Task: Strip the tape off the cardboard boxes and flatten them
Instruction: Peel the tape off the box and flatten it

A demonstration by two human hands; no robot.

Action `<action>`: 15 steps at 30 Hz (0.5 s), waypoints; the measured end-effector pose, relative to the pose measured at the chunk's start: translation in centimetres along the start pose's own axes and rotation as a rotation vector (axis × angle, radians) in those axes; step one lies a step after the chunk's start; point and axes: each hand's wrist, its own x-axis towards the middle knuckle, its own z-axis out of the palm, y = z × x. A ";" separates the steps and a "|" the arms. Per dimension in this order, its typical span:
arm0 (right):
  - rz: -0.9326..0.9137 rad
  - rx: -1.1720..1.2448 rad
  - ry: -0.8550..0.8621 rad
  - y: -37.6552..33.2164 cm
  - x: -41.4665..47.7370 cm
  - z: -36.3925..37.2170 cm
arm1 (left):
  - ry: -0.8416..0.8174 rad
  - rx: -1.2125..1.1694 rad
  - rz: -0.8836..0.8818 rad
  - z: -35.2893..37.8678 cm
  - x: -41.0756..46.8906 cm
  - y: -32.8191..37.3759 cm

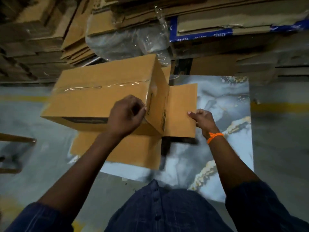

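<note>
Dark blue shirt (pixel 160 208) fills the bottom of the frame, and two bare forearms reach up from it toward the middle. At mid-frame the cardboard box (pixel 93 101) stands on a marble-patterned slab (pixel 220 101). Its long axis runs left to right, with the right end open and turned toward the hands. One open flap (pixel 183 106) juts out to the right, and a second lower flap (pixel 120 148) lies flat toward the camera. A clear strip of tape (pixel 100 86) runs along the middle of the top face, parallel to the long axis, and folds over the right edge onto the end panel. The left hand (pixel 127 114) sits right at that fold with its fingers curled tight, thumb and fingertips pinching at the tape's turned-down end. Whether the end has lifted free cannot be told. The right hand (pixel 203 119), with an orange wristband (pixel 214 136), pinches the near edge of the right flap, thumb on top, and seems to steady the box. The whole strip lies up and to the left of the left hand's pinch. Judging from that, a peel would have to travel leftward along the box's length, away from the right hand's hold. The left hand is the nearer one to the tape. Flattened cardboard stacks (pixel 217 15) and crumpled plastic wrap (pixel 127 39) fill the top of the frame.
</note>
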 end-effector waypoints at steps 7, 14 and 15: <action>-0.021 -0.563 0.356 5.8 0.2 -7.5 | -0.316 0.035 0.070 10.8 -1.0 4.7; -0.062 -0.594 0.269 2.8 -5.4 -7.6 | -0.391 -0.357 0.020 12.1 -1.1 4.2; -0.047 -0.445 0.184 1.8 -7.0 -6.7 | -0.398 -0.402 0.033 11.9 -1.0 3.8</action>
